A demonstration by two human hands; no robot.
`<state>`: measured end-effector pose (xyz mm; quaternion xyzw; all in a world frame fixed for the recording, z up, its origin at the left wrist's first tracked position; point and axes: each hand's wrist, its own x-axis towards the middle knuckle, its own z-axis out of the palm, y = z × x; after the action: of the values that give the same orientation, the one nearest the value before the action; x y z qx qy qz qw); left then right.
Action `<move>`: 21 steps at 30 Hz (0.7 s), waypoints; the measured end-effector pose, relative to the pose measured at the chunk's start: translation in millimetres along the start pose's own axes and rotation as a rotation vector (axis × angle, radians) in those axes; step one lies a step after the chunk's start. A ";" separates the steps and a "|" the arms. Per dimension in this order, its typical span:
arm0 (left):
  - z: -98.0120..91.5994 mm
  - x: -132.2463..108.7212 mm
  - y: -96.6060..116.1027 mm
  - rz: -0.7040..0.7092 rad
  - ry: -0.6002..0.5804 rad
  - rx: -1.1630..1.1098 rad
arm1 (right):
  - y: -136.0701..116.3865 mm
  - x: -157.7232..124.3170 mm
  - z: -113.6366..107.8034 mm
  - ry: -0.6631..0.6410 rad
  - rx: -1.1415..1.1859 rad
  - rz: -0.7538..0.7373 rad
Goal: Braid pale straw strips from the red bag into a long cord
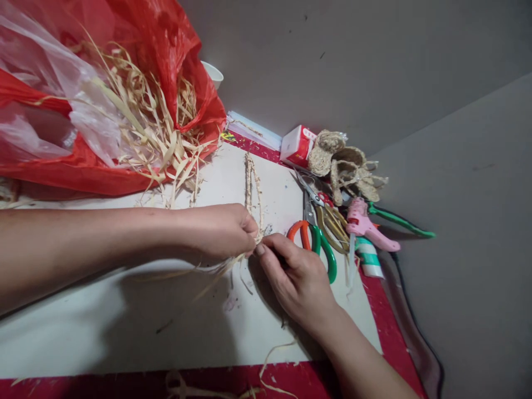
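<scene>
Over the white sheet, the curled left hand and right hand meet, pinching braided straw.

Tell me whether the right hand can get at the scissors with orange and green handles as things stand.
Probably yes: the scissors lie close to the right hand, handle loops toward it and seemingly uncovered, though that hand is occupied with the braided strand.
</scene>
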<state>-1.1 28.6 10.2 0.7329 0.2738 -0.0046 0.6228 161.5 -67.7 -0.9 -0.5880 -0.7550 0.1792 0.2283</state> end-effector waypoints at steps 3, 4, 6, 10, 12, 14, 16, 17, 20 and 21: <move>1.0 -3.2 3.9 -0.026 0.047 0.011 | -1.6 2.5 -0.9 0.007 0.212 0.112; 1.7 -4.1 4.7 -0.029 0.056 0.014 | -1.0 3.4 -1.5 -0.019 0.301 0.161; 3.2 -5.1 5.1 -0.020 0.069 0.021 | 2.1 5.0 -2.3 -0.109 0.508 0.263; 4.1 -5.5 4.1 0.001 0.073 0.030 | 10.8 7.3 -3.6 -0.232 0.750 0.357; 3.1 -6.2 4.4 -0.005 0.052 0.039 | 14.0 8.2 -5.3 -0.226 0.718 0.351; 1.5 -7.4 5.6 -0.003 0.027 0.047 | 16.1 9.0 -7.5 -0.234 0.689 0.345; 0.0 -8.5 7.2 0.013 0.013 0.051 | 17.3 10.0 -9.3 -0.238 0.709 0.335; -0.3 -8.8 7.9 0.022 0.019 0.058 | 17.5 10.6 -9.8 -0.235 0.732 0.330; 1.0 -8.1 9.0 0.017 0.064 0.118 | 16.2 12.2 -9.6 -0.203 0.787 0.322; 2.1 -7.4 8.8 0.004 0.083 0.146 | 15.1 12.5 -9.1 -0.203 0.789 0.335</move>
<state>-3.1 23.1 20.3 0.7767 0.2967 0.0071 0.5556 176.2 -51.9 0.2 -0.5494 -0.5415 0.5452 0.3281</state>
